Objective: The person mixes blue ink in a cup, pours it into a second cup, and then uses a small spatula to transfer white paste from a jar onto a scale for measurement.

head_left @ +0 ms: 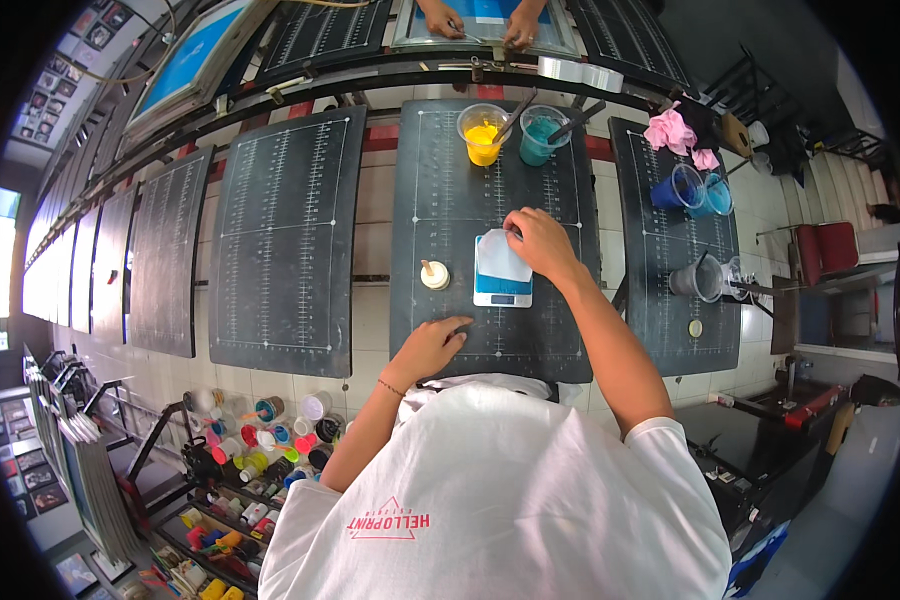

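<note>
A small digital scale with a blue platform and a little display lies on the dark pallet board before me. On its platform is a whitish, translucent, cup-like piece of plastic. My right hand pinches the upper right edge of this piece between closed fingers. Nearer to me, my left hand hovers over or rests on the board's front part, fingers stretched apart and holding nothing. A small white jar with a wooden stick across its top stands left of the scale.
Cups of yellow ink and teal ink, with dark spatulas, stand farther back. The right board holds blue-ink cups, a grey cup and pink cloth. Another person's hands work opposite. Ink pots crowd the lower left.
</note>
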Action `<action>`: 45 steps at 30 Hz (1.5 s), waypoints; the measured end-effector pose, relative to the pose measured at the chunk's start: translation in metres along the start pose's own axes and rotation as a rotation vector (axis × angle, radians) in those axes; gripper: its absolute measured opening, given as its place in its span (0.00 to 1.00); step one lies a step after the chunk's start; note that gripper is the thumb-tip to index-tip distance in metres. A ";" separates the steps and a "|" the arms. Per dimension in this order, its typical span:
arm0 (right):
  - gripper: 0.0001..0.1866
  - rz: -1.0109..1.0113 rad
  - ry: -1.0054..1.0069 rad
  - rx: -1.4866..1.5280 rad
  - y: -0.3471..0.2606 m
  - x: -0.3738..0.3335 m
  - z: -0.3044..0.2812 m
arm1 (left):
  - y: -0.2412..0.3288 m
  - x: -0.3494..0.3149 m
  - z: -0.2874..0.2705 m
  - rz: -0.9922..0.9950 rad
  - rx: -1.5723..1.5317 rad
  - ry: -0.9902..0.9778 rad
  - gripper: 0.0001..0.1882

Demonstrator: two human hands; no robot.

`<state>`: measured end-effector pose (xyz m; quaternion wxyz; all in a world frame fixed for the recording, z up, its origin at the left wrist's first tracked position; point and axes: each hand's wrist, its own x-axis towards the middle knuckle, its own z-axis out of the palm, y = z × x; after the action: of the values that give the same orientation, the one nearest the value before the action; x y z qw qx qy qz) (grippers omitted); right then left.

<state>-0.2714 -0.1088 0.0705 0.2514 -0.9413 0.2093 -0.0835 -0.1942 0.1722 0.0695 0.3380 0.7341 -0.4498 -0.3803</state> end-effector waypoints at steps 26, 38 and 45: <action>0.20 0.488 0.040 0.457 0.030 -0.099 0.026 | -0.003 0.061 0.031 0.105 0.188 -0.042 0.22; 0.23 0.466 0.050 0.469 0.024 -0.088 0.029 | -0.006 0.062 0.039 -0.024 0.020 0.005 0.31; 0.25 0.451 0.098 0.407 0.027 -0.085 0.035 | -0.007 0.055 0.047 -0.116 -0.045 0.101 0.41</action>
<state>-0.3483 -0.0781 0.0224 0.4366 -0.7963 0.4037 -0.1113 -0.2150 0.1172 0.0272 0.3539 0.7696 -0.3801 -0.3715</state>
